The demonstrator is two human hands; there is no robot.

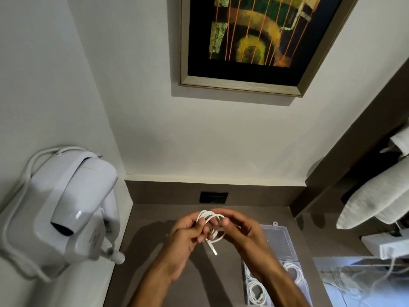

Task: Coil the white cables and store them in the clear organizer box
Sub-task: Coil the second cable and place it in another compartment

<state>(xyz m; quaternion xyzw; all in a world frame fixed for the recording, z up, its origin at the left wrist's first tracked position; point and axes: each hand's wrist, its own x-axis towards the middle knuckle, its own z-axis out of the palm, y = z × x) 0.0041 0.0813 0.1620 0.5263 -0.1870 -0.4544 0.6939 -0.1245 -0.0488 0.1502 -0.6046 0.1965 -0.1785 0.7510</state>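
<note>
Head view: coiled white cable (pixel 212 227) above open countertop (pixel 155 218)

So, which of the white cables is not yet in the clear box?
The coiled cable held above the table by both hands; the other white cables already lie inside the clear box.

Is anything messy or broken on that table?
Nothing looks broken. One end of the white cable sticks out below the coil held in both hands. The clear organizer box lies open, with coiled cables inside.
</note>
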